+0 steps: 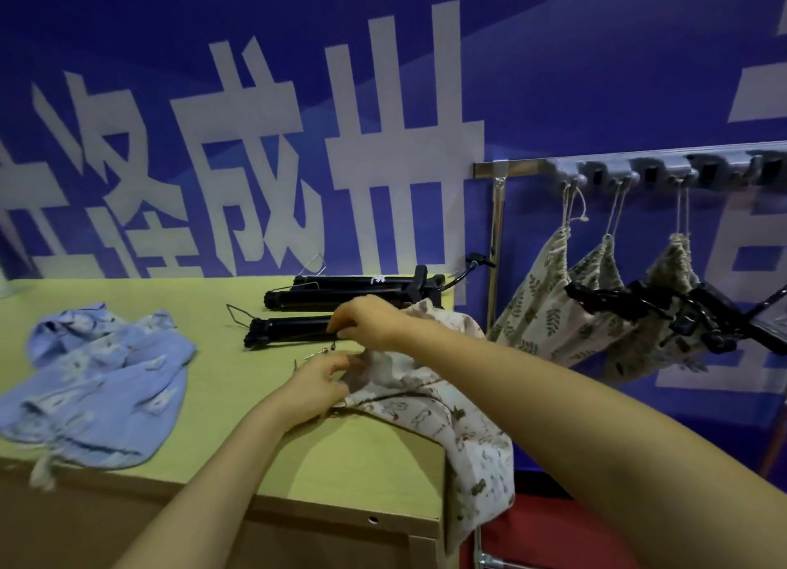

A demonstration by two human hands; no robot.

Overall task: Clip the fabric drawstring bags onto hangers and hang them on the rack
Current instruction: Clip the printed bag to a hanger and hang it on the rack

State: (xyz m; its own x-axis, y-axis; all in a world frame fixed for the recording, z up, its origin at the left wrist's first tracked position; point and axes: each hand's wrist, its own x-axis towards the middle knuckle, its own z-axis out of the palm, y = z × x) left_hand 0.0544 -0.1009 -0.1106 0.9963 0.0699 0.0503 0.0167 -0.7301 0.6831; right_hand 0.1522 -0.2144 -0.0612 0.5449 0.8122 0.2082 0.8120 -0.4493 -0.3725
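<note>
Drawstring bag (430,402) in left grip (319,381)

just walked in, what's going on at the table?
A person works at the table with both hands. The left hand holds the top edge of a white patterned bag that drapes over the table corner. The right hand pinches a wire hanger just above it. The bag doesn't look clipped yet. Blue bags wait on the left; three leaf-print bags already hang on the rack.

Dim bluish light, soft motion blur, wide-angle bowing at edges.
</note>
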